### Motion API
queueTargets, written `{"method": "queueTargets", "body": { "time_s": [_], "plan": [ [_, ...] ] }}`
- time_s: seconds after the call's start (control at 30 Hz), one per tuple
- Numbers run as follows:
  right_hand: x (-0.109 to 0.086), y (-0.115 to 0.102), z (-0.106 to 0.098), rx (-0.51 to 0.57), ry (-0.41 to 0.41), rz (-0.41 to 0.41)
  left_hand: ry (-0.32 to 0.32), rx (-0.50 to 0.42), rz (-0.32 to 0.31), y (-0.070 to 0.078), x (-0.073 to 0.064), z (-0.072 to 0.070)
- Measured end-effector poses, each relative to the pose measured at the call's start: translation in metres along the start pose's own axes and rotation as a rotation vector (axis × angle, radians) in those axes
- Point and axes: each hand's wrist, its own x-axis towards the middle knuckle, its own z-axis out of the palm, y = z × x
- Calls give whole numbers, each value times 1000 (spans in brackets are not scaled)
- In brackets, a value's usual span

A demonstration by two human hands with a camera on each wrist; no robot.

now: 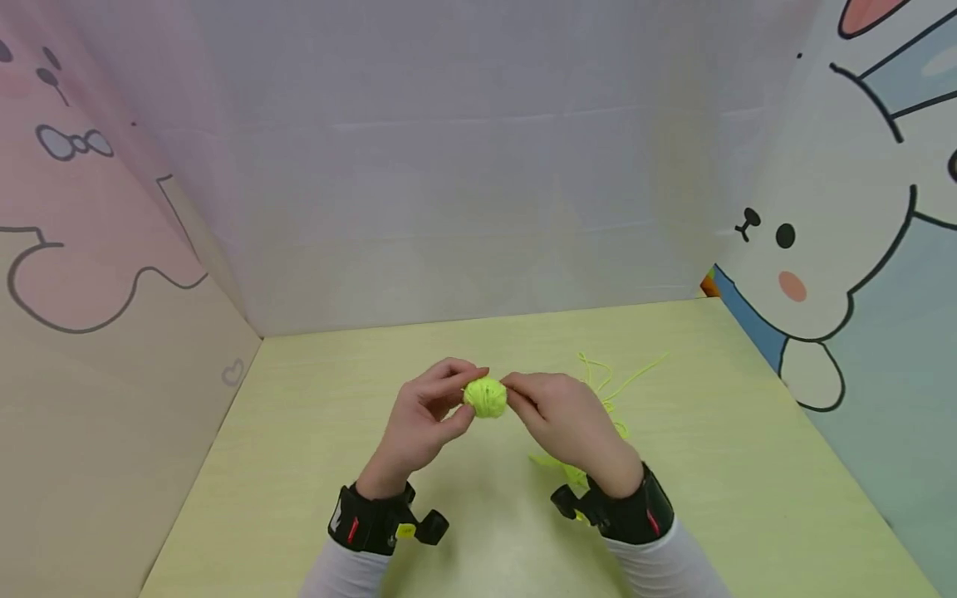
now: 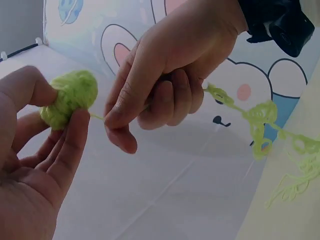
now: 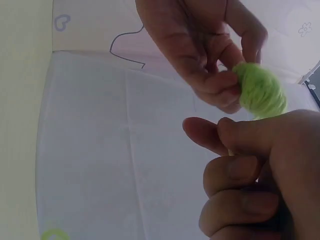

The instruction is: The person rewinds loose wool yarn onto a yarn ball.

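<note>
A small ball of neon yellow-green yarn (image 1: 485, 398) is pinched between the thumb and fingers of my left hand (image 1: 428, 415). Just to its right, my right hand (image 1: 562, 415) pinches the yarn strand between thumb and forefinger. In the left wrist view a short length of strand (image 2: 97, 117) runs from the ball (image 2: 75, 95) to those fingertips, and the other fingers curl over the strand. Looped, tangled yarn (image 2: 260, 120) trails out behind the right hand. The right wrist view shows the wound ball (image 3: 262, 92) held in the left fingers.
Loose yarn (image 1: 609, 399) lies on the pale yellow table (image 1: 336, 374) behind and beneath the right hand. A white sheet (image 1: 463, 208) stands along the table's back edge. Cartoon-printed panels (image 1: 807, 249) rise on both sides. Each wrist wears a black camera band (image 1: 366, 523).
</note>
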Motion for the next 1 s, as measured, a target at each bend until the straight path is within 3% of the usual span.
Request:
{"method": "queueTargets", "body": {
  "time_s": [0.13,0.33,0.43,0.57,0.7,0.77,0.87,1.0],
  "plan": [
    [1,-8,8,-12,-93,-14,157,-44,-82,-2,1,0],
    [1,-21,15,-21,-180,-31,310,-119,-150,-6,4,5],
    [-1,-26,14,-25,-193,-57,380,-51,-173,-9,4,7],
    [-3,-27,8,-32,-149,-86,431,179,-148,-13,5,7],
    [-7,-24,0,-37,-43,-130,411,433,-67,-21,5,5],
    [-9,-22,-5,-31,17,-153,373,506,-31,-24,5,3],
    [-11,-17,-12,-14,105,-179,281,572,12,-26,4,2],
    [-13,-11,-21,12,216,-195,135,590,95,-27,3,2]
  ]
}}
